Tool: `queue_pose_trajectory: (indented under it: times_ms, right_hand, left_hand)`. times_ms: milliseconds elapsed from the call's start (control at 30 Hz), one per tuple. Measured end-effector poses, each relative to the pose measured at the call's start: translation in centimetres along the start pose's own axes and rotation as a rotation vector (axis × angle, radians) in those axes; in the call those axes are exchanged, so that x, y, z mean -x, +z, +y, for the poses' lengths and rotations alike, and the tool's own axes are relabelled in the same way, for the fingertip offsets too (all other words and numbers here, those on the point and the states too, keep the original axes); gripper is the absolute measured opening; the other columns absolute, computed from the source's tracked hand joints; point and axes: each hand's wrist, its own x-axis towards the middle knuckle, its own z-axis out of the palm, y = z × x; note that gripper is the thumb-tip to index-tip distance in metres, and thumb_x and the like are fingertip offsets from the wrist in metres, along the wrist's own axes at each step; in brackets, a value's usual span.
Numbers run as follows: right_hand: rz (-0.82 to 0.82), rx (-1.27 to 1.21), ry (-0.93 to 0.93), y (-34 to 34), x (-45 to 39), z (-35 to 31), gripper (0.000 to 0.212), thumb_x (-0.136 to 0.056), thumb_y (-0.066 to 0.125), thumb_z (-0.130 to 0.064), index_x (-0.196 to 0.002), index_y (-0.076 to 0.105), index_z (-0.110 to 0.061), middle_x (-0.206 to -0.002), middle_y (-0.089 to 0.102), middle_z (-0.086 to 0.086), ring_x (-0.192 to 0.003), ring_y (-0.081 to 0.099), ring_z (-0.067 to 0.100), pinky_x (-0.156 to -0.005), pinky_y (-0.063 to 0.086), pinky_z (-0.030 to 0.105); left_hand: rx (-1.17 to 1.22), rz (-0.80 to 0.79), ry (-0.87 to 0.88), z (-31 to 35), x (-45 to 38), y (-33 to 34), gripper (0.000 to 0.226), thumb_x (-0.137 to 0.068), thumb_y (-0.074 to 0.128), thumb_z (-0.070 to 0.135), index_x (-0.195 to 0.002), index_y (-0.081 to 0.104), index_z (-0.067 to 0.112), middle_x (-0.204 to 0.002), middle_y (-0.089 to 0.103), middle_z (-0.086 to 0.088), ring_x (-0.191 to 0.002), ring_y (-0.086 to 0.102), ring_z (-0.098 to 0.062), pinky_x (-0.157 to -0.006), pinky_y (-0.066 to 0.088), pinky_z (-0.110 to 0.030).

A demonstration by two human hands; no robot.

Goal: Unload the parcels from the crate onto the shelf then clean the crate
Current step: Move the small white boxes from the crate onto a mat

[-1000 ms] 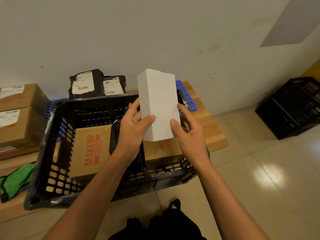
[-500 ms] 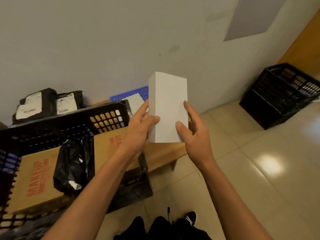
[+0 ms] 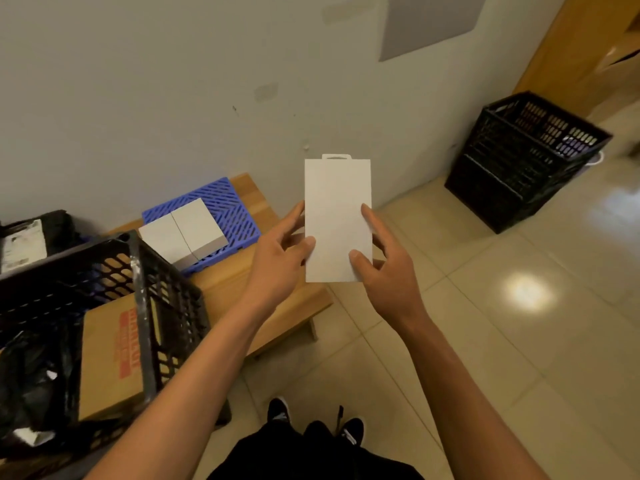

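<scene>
I hold a flat white box [image 3: 337, 209] upright in mid-air, past the right end of the low wooden shelf [image 3: 242, 282]. My left hand [image 3: 280, 258] pinches its lower left edge and my right hand [image 3: 384, 268] pinches its lower right edge. The black crate [image 3: 145, 306] stands on the shelf at the left. Inside it lie a brown cardboard parcel with red print [image 3: 110, 355] and a black plastic bag parcel [image 3: 31, 375]. Two white boxes [image 3: 183, 233] lie side by side on a blue slatted mat [image 3: 232, 209] on the shelf.
Black bag parcels with white labels [image 3: 27, 237] lean against the wall behind the crate. A stack of black crates [image 3: 519, 161] stands on the tiled floor at the right, near a wooden door frame [image 3: 561, 46]. My feet [image 3: 311, 420] are on the tiles below.
The view has swung right, so the crate has slid to the left edge. The white box has turned to show its flat face and sits further right, past the shelf's end.
</scene>
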Motion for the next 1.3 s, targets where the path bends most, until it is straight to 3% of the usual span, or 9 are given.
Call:
queue_pose_trajectory:
  times_ms: [233,333,467,600,700,800,1033,1200,1300]
  right_hand:
    - [-0.067,0.05,0.06,-1.5,-2.7,2.5,0.072,-0.098,0.057,-0.009,-0.142,0.032,-0.06,-0.156,0.033,-0.021,-0.129,0.047,0.006,-0.081,0.052,0.007]
    - [-0.091,0.08,0.095,-1.1,-4.9,3.5,0.076,-0.098,0.058,-0.008,-0.137,0.033,-0.068,-0.161,0.028,-0.02,-0.127,0.047,-0.004,-0.081,0.05,0.006]
    - [-0.082,0.117,0.139,0.2,-9.2,4.6,0.073,-0.096,0.06,-0.007,-0.138,0.039,-0.063,-0.16,0.032,-0.018,-0.118,0.048,-0.016,-0.087,0.049,0.012]
    - [-0.085,0.145,0.166,2.7,-14.1,4.9,0.069,-0.095,0.061,-0.007,-0.137,0.043,-0.059,-0.158,0.037,-0.017,-0.115,0.048,-0.021,-0.085,0.047,0.005]
    - [-0.109,0.157,0.181,4.8,-17.6,5.2,0.068,-0.094,0.061,-0.004,-0.135,0.047,-0.056,-0.155,0.041,-0.019,-0.12,0.049,-0.015,-0.097,0.048,0.013]
    - [-0.131,0.129,0.202,6.7,-20.4,5.6,0.068,-0.093,0.06,-0.001,-0.133,0.051,-0.054,-0.15,0.045,-0.018,-0.113,0.054,-0.014,-0.088,0.052,0.011]
    - [-0.254,-0.035,0.379,11.8,-25.4,7.3,0.067,-0.092,0.055,0.008,-0.126,0.061,-0.05,-0.131,0.064,-0.011,-0.113,0.066,0.013,-0.082,0.062,0.041]
    - [-0.355,-0.03,0.488,16.7,-28.5,10.1,0.068,-0.09,0.054,0.016,-0.129,0.062,-0.039,-0.127,0.069,-0.007,-0.107,0.07,0.013,-0.088,0.061,0.046]
    - [-0.46,0.014,0.532,19.8,-30.1,12.0,0.066,-0.09,0.053,0.015,-0.132,0.061,-0.036,-0.103,0.074,-0.02,-0.097,0.072,0.005,-0.086,0.061,0.045]
  left_hand:
    - [-0.038,-0.007,-0.093,-2.2,-4.1,2.1,0.058,-0.102,0.054,0.01,-0.147,0.045,0.044,-0.117,0.057,0.04,-0.11,0.058,0.008,-0.1,0.054,-0.044]
    - [-0.01,0.002,-0.118,-3.4,-6.7,2.3,0.06,-0.101,0.051,0.002,-0.148,0.049,0.039,-0.134,0.061,0.023,-0.118,0.059,-0.003,-0.105,0.051,-0.048]
    - [0.029,-0.02,-0.113,-4.6,-11.4,1.8,0.062,-0.099,0.048,-0.006,-0.149,0.049,0.031,-0.142,0.059,0.013,-0.128,0.056,-0.013,-0.112,0.045,-0.046]
    - [0.021,-0.018,-0.125,-6.1,-16.7,0.4,0.061,-0.098,0.047,-0.005,-0.15,0.048,0.028,-0.143,0.056,0.016,-0.129,0.053,-0.009,-0.115,0.041,-0.038]
    - [0.037,-0.014,-0.155,-7.1,-19.9,-1.2,0.06,-0.1,0.046,-0.004,-0.15,0.047,0.029,-0.142,0.055,0.014,-0.129,0.052,-0.012,-0.113,0.042,-0.036]
    - [0.06,-0.009,-0.203,-7.8,-22.3,-3.0,0.059,-0.101,0.047,-0.004,-0.153,0.044,0.025,-0.148,0.053,0.006,-0.132,0.051,-0.016,-0.111,0.044,-0.038]
    - [0.09,0.107,-0.304,-10.2,-25.1,-7.5,0.049,-0.103,0.051,0.003,-0.149,0.049,0.021,-0.144,0.058,-0.003,-0.129,0.055,-0.024,-0.106,0.049,-0.05]
    - [0.027,0.269,-0.422,-14.3,-25.7,-11.2,0.042,-0.105,0.053,0.015,-0.146,0.054,0.019,-0.149,0.054,-0.001,-0.136,0.05,-0.019,-0.111,0.044,-0.035]
    - [-0.122,0.413,-0.468,-16.9,-25.7,-13.4,0.042,-0.103,0.058,0.018,-0.145,0.053,0.02,-0.153,0.048,0.0,-0.139,0.046,-0.018,-0.103,0.035,-0.018]
